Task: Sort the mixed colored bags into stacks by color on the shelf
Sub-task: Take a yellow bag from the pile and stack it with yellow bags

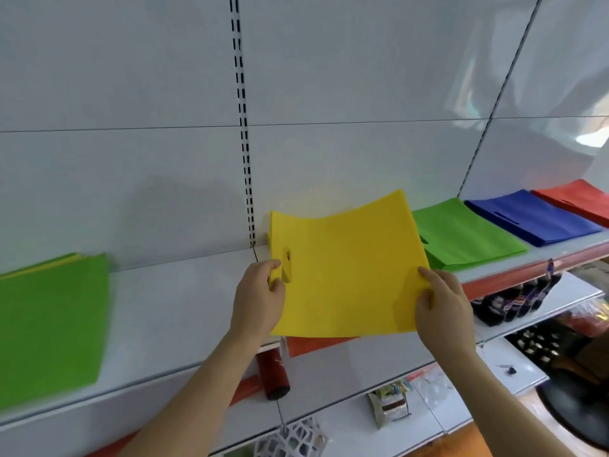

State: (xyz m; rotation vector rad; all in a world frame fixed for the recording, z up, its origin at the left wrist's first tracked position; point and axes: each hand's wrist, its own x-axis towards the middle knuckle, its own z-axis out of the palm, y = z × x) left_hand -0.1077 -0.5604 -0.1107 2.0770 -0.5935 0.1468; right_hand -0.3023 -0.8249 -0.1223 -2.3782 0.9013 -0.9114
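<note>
- Holding a yellow bag [346,268] flat above the white shelf [184,301], I pinch its left edge by the handle slot with my left hand [258,300].
- My right hand [443,308] pinches the bag's right edge, thumb on top.
- A green stack [461,237], blue stack [527,219] and red stack [580,199] lie to the right; the mixed pile [49,311], green on top, lies left.
</note>
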